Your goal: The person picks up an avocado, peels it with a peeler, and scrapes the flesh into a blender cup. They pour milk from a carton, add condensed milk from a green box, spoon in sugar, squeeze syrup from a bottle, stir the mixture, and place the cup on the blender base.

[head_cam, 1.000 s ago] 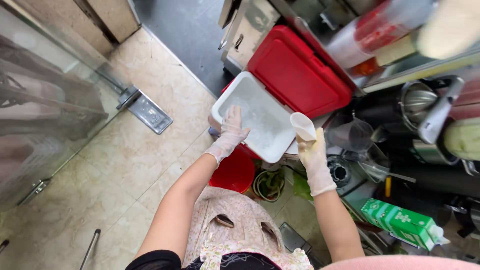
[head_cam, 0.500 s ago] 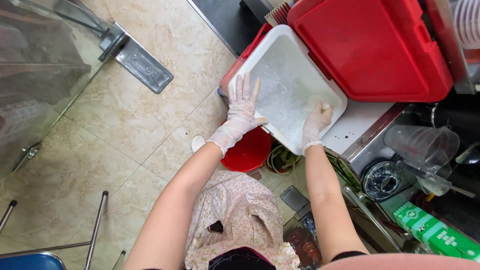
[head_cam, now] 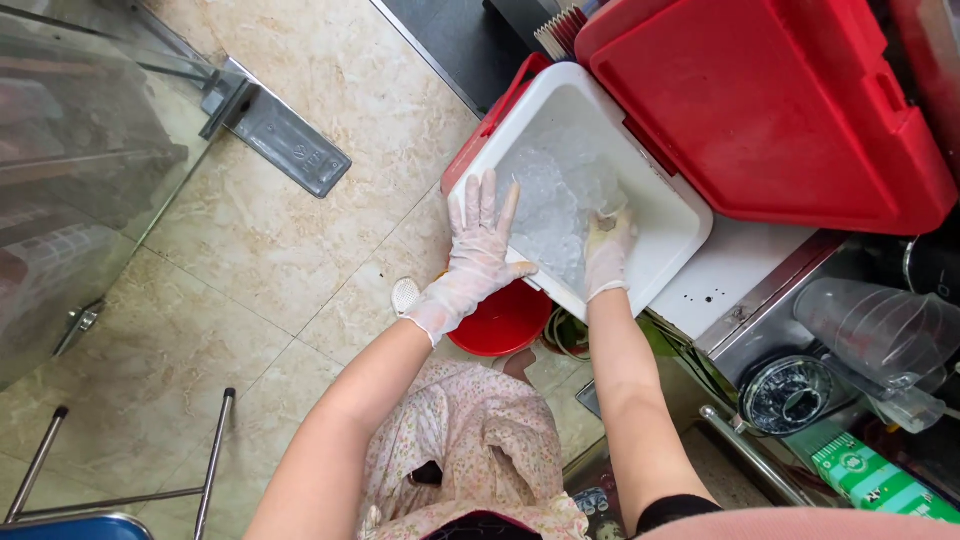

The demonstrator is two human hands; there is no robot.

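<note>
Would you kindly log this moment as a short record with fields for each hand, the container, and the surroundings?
Left hand: gloved left hand rests flat on the near rim of the cooler
Right hand: gloved right hand reaches into the ice; what it grips is unclear
Cooler: white inside, red outside, red lid open
Below: red bucket on tiled floor
Right side: clear blender jug, green carton

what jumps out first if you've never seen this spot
The big red lid, flipped open at upper right, then the white cooler below it with ice inside. Both gloved hands are at the cooler: the left hand rests on its near rim, the right hand dips a cup into the ice. A red bucket sits on the tiled floor beneath.
</note>
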